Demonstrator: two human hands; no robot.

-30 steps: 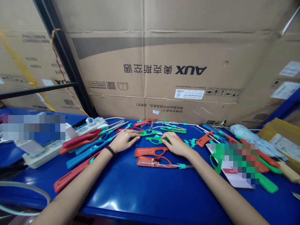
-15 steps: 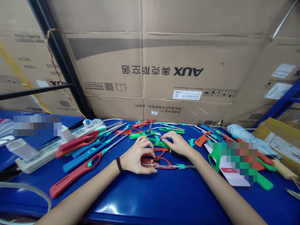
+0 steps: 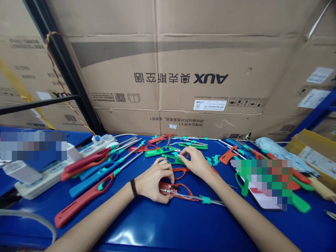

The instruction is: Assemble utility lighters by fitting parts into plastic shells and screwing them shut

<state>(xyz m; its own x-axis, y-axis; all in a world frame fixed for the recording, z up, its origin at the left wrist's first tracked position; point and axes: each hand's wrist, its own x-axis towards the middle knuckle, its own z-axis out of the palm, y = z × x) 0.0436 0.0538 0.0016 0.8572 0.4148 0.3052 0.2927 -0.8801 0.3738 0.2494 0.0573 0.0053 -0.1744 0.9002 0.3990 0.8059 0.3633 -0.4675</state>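
My left hand (image 3: 154,180) is curled around the handle end of an opened red lighter casing (image 3: 187,192). Inside the casing, a clear part and thin wires show; a metal rod with a teal clip (image 3: 205,200) extends to the right, partly behind my right forearm. My right hand (image 3: 195,161) pinches its thumb and fingers together above a green casing half (image 3: 170,158). A bit of teal shows by those fingertips, but what they hold is too small to make out. Between the hands lies another red casing half (image 3: 180,173), partly covered.
Several assembled long-neck lighters (image 3: 86,196) lie at left beside a white power strip (image 3: 31,183). Small teal pieces (image 3: 214,160) and an orange-red casing (image 3: 228,155) are right of my right hand. A large cardboard box (image 3: 170,70) stands behind the blue table (image 3: 147,227).
The red casing with its rod has tilted, its right end now nearer me, and my left hand has closed further around it. My right fingers have come together and shifted slightly.
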